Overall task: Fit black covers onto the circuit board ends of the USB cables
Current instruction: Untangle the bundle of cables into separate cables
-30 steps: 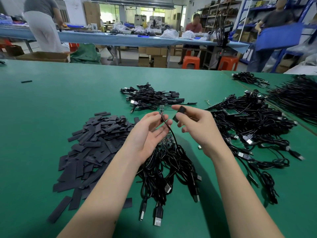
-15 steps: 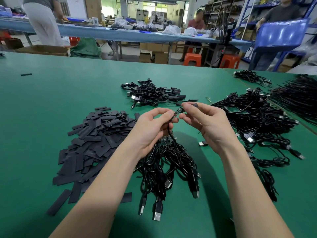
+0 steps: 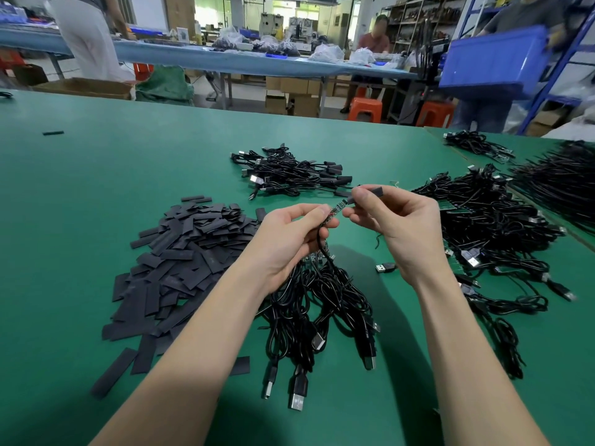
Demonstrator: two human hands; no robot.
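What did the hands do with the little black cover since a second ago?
The right hand brought the black cover in from apart to the tip of the circuit board, which the left hand tilted toward it. Both kept their grip. The cover pile and cable bundles stayed put.

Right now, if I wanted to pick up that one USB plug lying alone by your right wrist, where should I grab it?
Probably pinch the loose USB plug by its black moulded body, not the silver tip. It lies flat on the green table, silver end pointing left, so come from above and squeeze its two long sides. The right hand hangs just over it.
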